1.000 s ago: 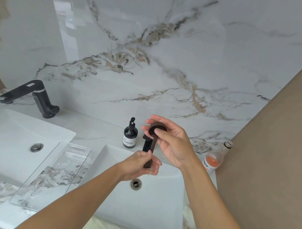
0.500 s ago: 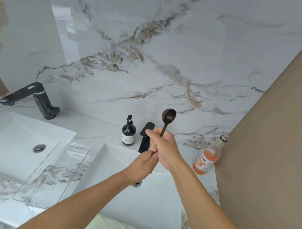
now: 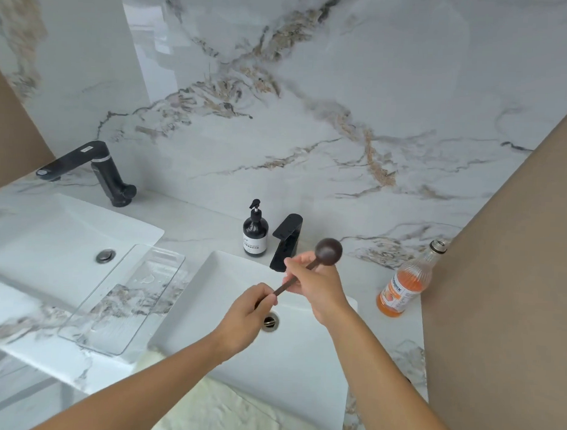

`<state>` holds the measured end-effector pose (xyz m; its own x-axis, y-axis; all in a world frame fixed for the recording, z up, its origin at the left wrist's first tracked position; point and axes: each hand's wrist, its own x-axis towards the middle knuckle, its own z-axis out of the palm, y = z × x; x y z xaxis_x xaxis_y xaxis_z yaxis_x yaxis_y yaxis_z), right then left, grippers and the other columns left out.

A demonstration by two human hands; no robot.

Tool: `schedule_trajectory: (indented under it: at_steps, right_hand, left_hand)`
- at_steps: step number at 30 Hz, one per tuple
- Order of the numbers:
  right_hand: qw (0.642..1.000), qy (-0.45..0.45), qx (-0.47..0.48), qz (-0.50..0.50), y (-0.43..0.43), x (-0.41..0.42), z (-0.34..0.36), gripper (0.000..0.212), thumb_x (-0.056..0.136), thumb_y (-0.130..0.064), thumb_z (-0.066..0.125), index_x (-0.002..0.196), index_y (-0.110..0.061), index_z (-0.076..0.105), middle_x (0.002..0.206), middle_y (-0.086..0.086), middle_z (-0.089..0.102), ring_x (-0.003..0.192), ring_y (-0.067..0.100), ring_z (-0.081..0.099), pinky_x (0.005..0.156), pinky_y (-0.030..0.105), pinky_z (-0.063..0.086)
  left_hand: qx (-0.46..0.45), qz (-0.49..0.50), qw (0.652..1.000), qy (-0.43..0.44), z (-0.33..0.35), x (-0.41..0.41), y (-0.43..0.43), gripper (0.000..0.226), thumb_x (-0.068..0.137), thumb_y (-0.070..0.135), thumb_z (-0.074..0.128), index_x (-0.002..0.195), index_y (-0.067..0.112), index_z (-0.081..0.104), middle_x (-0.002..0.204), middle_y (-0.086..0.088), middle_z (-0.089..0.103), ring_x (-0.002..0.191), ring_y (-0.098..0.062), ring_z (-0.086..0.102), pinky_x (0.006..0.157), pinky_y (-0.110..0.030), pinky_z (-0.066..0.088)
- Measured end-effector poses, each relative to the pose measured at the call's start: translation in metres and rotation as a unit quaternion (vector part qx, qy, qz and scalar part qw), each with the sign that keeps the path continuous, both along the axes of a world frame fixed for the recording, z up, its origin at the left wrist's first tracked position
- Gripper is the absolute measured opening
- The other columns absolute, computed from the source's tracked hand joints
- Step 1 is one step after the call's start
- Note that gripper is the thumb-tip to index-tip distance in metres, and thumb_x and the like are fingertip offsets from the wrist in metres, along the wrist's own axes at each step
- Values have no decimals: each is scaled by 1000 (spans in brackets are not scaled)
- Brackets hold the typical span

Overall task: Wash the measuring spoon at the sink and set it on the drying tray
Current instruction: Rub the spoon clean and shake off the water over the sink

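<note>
Two hands hold the dark round-bowled measuring spoon [image 3: 328, 251] at lower centre of the frame, above the right-hand white rectangular sink [image 3: 303, 360]. The left hand [image 3: 246, 313] has its fingers curled and pinched round the lower end of the handle; the right hand [image 3: 318, 288] has its fingers pressed together round the handle just below the bowl. The spoon slants up to the right, bowl uppermost, beside the short black faucet [image 3: 286, 242]; no water is seen running. Judgement: the two-handed hold keeps the spoon steady over the basin, so drips fall inside it.

Containers:
- The right sink shows only its drain; no standing water is visible.
- The clear rectangular plastic drying tray [image 3: 125, 299] lies at left centre on the marble counter between the two basins; it holds only scattered water drops.
- The dark pump bottle [image 3: 255, 233] stands behind the sink; its contents cannot be told.
- The ribbed glass bottle [image 3: 405, 288] at right is uncapped, with orange liquid filling its lower half.
</note>
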<state>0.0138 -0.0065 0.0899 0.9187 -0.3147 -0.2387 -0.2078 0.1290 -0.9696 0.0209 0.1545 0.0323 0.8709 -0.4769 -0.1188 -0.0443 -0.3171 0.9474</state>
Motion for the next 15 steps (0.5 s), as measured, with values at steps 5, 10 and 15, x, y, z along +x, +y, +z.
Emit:
schedule_trajectory:
  at_steps: [5, 10, 15]
  right_hand:
    - [992, 41, 118, -13, 7, -5, -15, 19, 83, -13, 79, 74, -6, 64, 66, 10, 68, 64, 27, 70, 67, 38, 63]
    - [989, 66, 108, -72, 29, -5, -28, 23, 80, -19, 82, 86, -5, 65, 70, 12, 73, 69, 28, 75, 66, 37, 64]
    - [984, 121, 54, -115, 67, 6, -37, 24, 80, -22, 83, 85, -6, 67, 79, 10, 74, 66, 26, 74, 64, 36, 64]
  left_hand:
    - [179, -35, 956, -232, 1, 21, 26, 12, 92, 36, 62, 89, 29, 70, 96, 3, 61, 97, -17, 52, 88, -29, 43]
    - [229, -113, 940, -224, 3, 50, 36, 18, 91, 47, 60, 91, 32, 71, 108, 6, 64, 108, -21, 53, 99, -42, 42]
    - [248, -178, 939, -157, 3, 76, 65, 19, 86, 49, 65, 79, 34, 74, 90, 7, 70, 97, -17, 61, 91, -29, 45]
